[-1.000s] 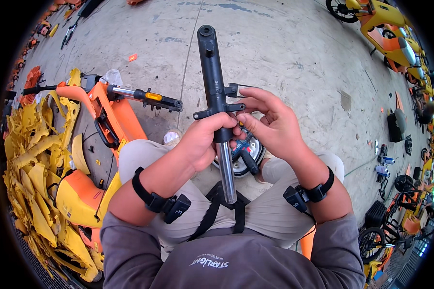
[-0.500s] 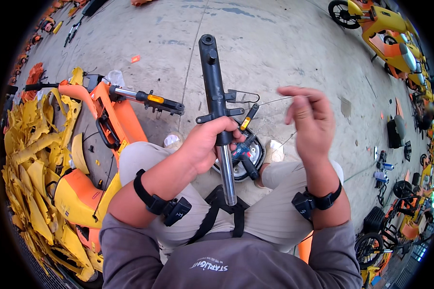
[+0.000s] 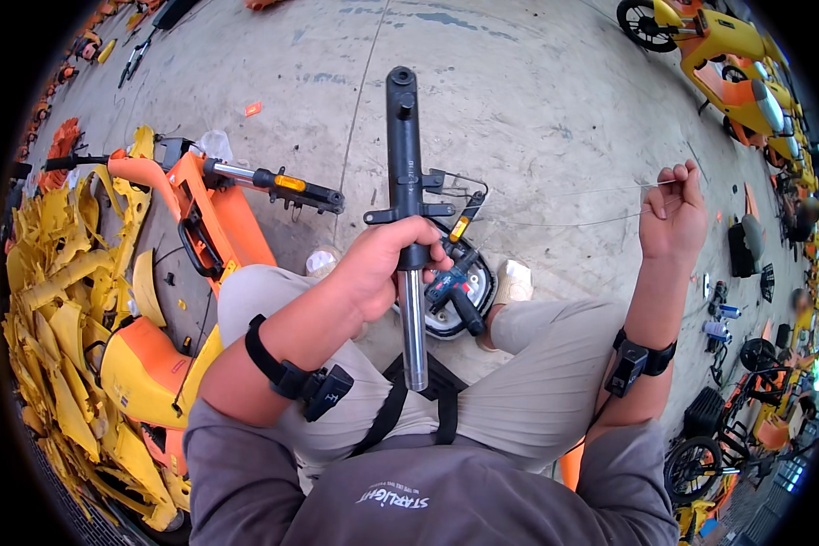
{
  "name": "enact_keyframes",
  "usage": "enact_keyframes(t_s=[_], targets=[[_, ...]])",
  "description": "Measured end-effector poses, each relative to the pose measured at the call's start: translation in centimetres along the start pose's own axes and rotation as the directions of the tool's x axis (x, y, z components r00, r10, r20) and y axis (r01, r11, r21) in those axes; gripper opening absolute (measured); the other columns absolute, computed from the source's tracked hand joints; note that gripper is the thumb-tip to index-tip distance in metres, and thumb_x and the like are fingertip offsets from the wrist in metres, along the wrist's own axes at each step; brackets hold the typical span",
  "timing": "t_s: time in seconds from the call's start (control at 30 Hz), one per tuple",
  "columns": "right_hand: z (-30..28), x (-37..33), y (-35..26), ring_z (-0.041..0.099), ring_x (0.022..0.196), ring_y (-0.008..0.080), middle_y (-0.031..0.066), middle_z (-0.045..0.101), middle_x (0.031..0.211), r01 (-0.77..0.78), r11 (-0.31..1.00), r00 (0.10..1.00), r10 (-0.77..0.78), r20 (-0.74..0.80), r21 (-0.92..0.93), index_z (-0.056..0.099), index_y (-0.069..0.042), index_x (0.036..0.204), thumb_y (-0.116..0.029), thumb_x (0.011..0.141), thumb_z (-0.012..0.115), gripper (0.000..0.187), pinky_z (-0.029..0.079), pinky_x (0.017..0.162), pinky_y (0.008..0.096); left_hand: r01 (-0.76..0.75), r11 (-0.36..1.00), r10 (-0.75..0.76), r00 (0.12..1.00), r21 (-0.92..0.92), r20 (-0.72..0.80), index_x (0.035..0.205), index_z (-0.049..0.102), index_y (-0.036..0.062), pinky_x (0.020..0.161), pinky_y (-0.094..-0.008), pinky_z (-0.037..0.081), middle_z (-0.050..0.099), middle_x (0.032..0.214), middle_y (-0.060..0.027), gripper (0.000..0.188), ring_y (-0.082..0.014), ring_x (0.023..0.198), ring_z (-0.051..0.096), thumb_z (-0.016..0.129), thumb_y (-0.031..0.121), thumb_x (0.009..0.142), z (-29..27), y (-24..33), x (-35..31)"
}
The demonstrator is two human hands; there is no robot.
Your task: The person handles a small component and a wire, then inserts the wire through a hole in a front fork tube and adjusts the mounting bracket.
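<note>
My left hand (image 3: 380, 266) is wrapped round a black fork leg (image 3: 404, 146) just below its side bracket, holding it lengthwise before me. Its bare chrome tube (image 3: 413, 332) points back toward my lap. Beside the bracket hangs a small black piece with an orange reflector (image 3: 461, 226). Out to the right, my right hand (image 3: 672, 218) is closed on a thin wire (image 3: 591, 190), which stretches across from near the fork bracket. A second thin strand runs below it to the same hand. Whether the wire is fixed to the bracket, I cannot tell.
Between my feet a power drill (image 3: 457, 293) lies on a rounded black-rimmed part (image 3: 491, 282). At left stand an orange and yellow scooter frame (image 3: 218, 214) and a heap of broken yellow panels (image 3: 73, 337). Yellow scooters (image 3: 737, 45) line the far right.
My right hand has moved out to the right, drawing the thin wire longer and straighter. The fork leg in my left hand has become more upright in the view.
</note>
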State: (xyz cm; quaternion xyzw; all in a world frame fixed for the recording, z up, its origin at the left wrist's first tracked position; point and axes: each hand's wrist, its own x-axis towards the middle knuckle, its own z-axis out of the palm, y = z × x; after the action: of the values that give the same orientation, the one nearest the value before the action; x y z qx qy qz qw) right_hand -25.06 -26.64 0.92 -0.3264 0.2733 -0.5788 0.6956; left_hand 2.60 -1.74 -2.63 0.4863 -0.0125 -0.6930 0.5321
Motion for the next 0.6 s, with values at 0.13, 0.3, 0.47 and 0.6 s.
enact_keyframes(t_s=[0.13,0.3,0.47,0.6], targets=[[0.1,-0.4,-0.3,0.058,0.086,0.0102,0.0003,0.062,0.091,0.089,0.994,0.992,-0.094,-0.082,-0.064,0.058,-0.008,0.113,-0.022,0.107,0.051,0.017,0.032,0.045,0.0215,0.004,0.998,-0.008,0.998,0.064,0.055,0.099,0.061,0.0044,0.072,-0.0312,0.05,0.066,0.085,-0.0061,0.017,-0.0199,0.088,0.068,0.064,0.018,0.089,0.1,-0.5,0.3],[1.9,-1.7,-0.4,0.057,0.086,0.0097,0.0001,0.061,0.09,0.269,0.948,0.958,-0.282,-0.053,-0.17,0.056,-0.006,0.116,-0.022,0.108,0.05,0.019,0.031,0.043,0.0216,0.046,0.993,-0.048,0.999,0.107,0.014,0.098,0.063,0.0039,0.072,-0.0303,0.05,0.066,0.085,-0.0061,0.017,-0.0191,0.089,0.068,0.065,0.017,0.089,-0.2,-0.9,0.5],[1.8,-3.0,-1.8,0.055,0.084,0.0094,-0.0005,0.061,0.091,0.113,0.963,0.975,-0.155,0.158,0.243,0.056,-0.005,0.117,-0.019,0.108,0.049,0.018,0.03,0.044,0.0221,0.06,0.989,-0.053,0.997,0.132,-0.051,0.099,0.064,0.0035,0.072,-0.0295,0.05,0.067,0.084,-0.006,0.017,-0.0191,0.089,0.069,0.065,0.017,0.089,-0.6,-1.0,0.9],[0.6,-2.1,-2.6,0.055,0.083,0.0095,-0.0011,0.061,0.09,0.076,0.945,0.976,-0.136,0.172,0.319,0.056,-0.005,0.116,-0.019,0.108,0.047,0.018,0.03,0.044,0.0223,0.076,0.987,-0.064,0.994,0.144,-0.085,0.099,0.064,0.0031,0.071,-0.0293,0.049,0.067,0.084,-0.0065,0.018,-0.0201,0.09,0.069,0.065,0.017,0.089,-0.6,-1.0,1.0]])
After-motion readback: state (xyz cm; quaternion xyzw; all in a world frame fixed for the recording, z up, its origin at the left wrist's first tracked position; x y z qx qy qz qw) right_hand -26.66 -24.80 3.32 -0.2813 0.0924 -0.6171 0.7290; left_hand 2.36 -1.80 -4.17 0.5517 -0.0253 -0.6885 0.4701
